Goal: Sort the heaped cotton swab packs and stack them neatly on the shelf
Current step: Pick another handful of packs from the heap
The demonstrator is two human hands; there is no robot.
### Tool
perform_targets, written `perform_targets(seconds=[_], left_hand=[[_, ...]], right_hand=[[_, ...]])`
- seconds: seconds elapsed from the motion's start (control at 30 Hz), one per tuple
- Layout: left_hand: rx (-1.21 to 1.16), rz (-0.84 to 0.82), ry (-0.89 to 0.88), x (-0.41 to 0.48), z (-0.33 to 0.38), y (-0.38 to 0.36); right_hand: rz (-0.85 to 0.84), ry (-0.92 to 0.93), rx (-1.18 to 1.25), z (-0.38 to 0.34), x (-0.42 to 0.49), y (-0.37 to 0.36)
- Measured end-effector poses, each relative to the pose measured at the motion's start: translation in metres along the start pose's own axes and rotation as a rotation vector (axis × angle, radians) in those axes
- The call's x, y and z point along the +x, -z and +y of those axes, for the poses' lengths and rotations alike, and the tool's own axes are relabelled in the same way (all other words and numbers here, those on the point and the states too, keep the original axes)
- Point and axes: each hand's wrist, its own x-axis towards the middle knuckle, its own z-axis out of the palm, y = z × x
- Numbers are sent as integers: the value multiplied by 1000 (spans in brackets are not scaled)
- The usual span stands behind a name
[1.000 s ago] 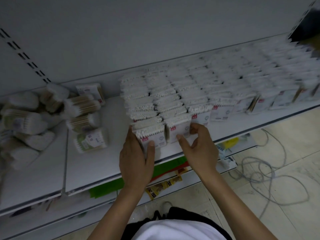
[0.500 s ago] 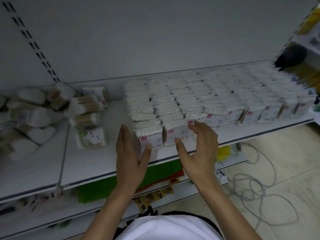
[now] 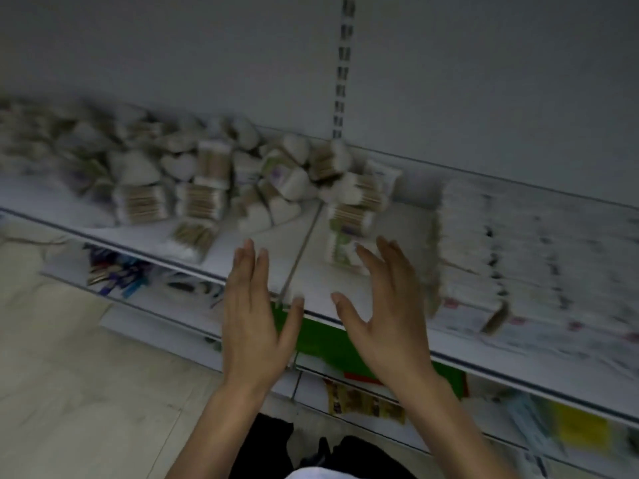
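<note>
Left hand and right hand hover spread and empty; a hasty grab into the ten-o'clock heap could spill it off the shelf.

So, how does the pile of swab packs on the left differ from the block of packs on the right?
The pile is jumbled, its packs lying at many angles; the block stands in straight rows. The pile shows tan sticks and heart-shaped packs; the block looks almost all white. Both sit on the same shelf, and both are blurred.
</note>
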Motion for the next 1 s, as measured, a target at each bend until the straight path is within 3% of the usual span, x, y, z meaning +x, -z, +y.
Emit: perform_targets(seconds=[0.17,0.3,0.43,0.57,0.73,0.87,1.0], left_hand=[[71,-2,100,-9,-41,19],[63,-45,93,3,-68,26],[15,-79,38,27,-102,42],[-30,-73,50,45,-153,72],[-148,-100,83,70,-211,99],[-219,-241,14,86,-248,113],[-363,-404,35,106,-261,128]], right_hand=[[-159,79,-5,-26,6,-37],[-213,37,2,-37,8,-61],[-177,22,0,-56,27,-93],[-96,119,65,-100,61,-144],[-222,237,-15,-127,94,-204],[-127,152,-32,-127,84,-206],[-21,-27,117,-160,82,-195]])
